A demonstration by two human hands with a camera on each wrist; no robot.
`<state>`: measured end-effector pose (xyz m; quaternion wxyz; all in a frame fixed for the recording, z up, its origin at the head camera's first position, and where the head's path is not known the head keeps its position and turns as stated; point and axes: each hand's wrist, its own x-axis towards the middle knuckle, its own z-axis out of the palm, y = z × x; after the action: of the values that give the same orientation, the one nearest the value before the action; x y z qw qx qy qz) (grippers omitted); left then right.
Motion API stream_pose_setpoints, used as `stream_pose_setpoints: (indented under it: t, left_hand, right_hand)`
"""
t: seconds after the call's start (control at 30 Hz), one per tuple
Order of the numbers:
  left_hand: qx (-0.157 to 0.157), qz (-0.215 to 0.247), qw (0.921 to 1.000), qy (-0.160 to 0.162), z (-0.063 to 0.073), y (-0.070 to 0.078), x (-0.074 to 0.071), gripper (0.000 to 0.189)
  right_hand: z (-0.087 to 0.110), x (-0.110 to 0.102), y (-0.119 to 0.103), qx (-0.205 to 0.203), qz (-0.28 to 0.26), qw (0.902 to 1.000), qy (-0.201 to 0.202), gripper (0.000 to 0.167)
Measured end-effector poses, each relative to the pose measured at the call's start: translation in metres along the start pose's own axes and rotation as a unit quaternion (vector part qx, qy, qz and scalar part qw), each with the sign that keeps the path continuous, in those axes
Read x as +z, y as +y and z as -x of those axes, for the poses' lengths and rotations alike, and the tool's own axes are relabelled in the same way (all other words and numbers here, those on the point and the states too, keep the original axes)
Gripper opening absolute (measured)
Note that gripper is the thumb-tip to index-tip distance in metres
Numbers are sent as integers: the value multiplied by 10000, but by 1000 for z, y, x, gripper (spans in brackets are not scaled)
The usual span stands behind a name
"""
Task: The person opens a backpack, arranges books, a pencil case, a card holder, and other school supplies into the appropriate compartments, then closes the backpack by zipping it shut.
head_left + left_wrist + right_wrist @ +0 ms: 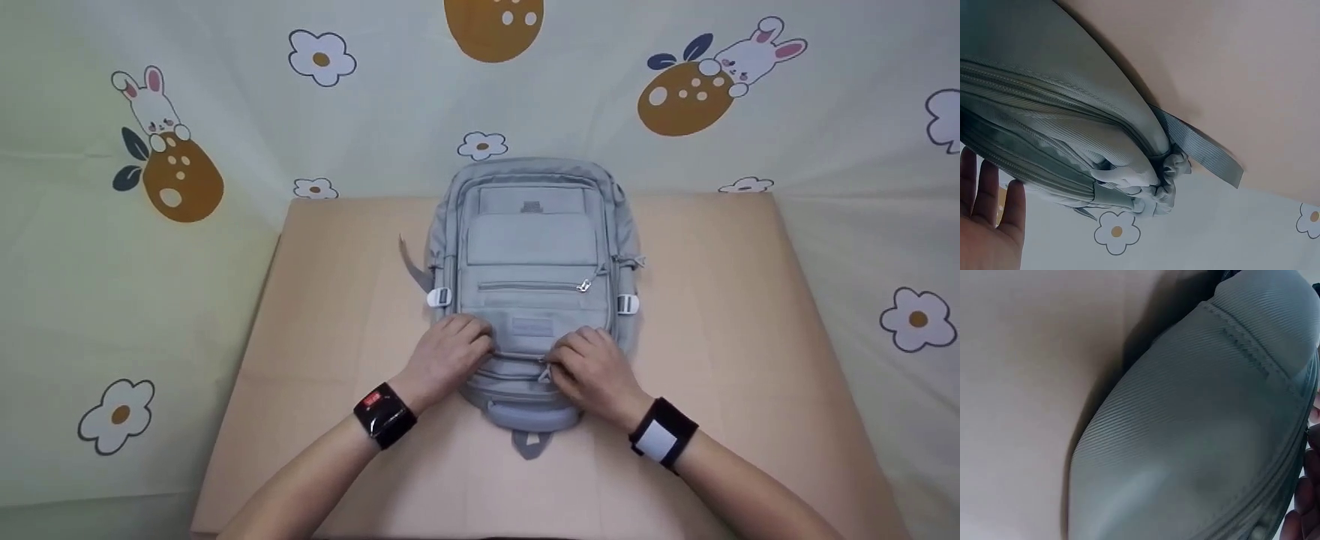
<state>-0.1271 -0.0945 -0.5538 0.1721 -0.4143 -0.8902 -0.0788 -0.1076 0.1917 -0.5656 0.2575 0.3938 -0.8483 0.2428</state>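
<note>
A grey-blue backpack point(536, 240) lies front side up, its carry handle point(531, 446) toward me. Near its top, my left hand point(450, 356) grips the fabric at the left end of a zipped front pocket; its thumb is hidden. In the left wrist view, several fingers point(1013, 214) of that hand touch the bag's edge. Across from it, my right hand point(592, 371) has bent fingers and pinches at a zipper pull point(545, 373) on the same pocket. The right wrist view catches only its fingertips point(1306, 495) beside the bag's zipped seam point(1258, 500).
The bag rests on a tan board-like tabletop point(337, 270). Behind and at the sides hangs a pale cloth point(390, 112) printed with rabbits and flowers. White buckles point(439, 298) sit on both bag sides, and a loose strap point(1207, 149) sticks out on the left.
</note>
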Motion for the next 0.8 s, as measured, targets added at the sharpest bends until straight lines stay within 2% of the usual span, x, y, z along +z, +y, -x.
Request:
stream_pose_setpoints:
  t: [0.23,0.4,0.53,0.67,0.8]
  left_hand:
    - [-55,127,9999,-49,0,0,-3,7]
    - [-36,97,9999,-138,-2,1,-4,7]
    - [12,128,9999,-65,-6,3,-5,5]
    - [155,302,9994,40,-19,13,-9,12]
    - [287,493,9983,68,-43,33,-10,16]
  right_hand:
    - [13,-18,16,103,82,9999,-33,8]
    - [29,-32,31,563,157,9983,31,9]
    - [37,-39,38,916,75,9958,25,9]
    - [39,-41,38,1006,13,9949,-7,10]
    - [37,-41,36,1033,-51,9946,31,10]
